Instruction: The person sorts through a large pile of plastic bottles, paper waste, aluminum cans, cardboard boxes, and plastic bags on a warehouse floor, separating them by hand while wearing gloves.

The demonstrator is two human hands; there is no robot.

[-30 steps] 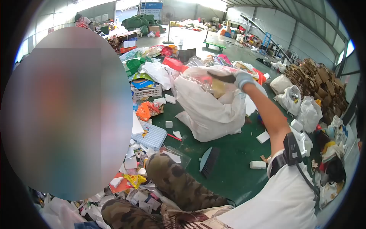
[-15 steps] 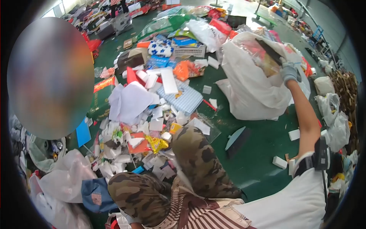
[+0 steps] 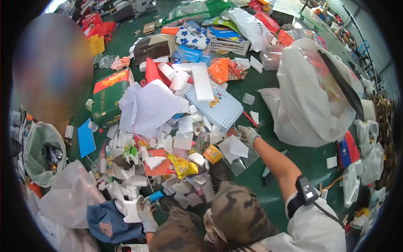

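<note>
My right hand (image 3: 248, 135), in a pale glove, reaches over the heap beside a white sheet (image 3: 233, 149) and clear plastic; its fingers are apart and nothing shows between them. Lower down, my gloved left hand (image 3: 147, 215) is bent against a white foam piece (image 3: 132, 211), its fingers seeming to hold the edge. A small blue object (image 3: 155, 196) is just above that hand. A long dark strip (image 3: 342, 84) lies on the big white bag (image 3: 300, 105), away from both hands.
Mixed scraps surround a checked blue pad (image 3: 214, 105) and a yellow packet (image 3: 183, 166). A lined bin (image 3: 44, 155) and blue cloth bag (image 3: 111, 222) are at left. A brush lies under my right forearm. Another person's blurred head is upper left.
My right hand has left the dark strip at the white bag and come down to the heap. My left hand has come up into view beside the white foam. The view has shifted.
</note>
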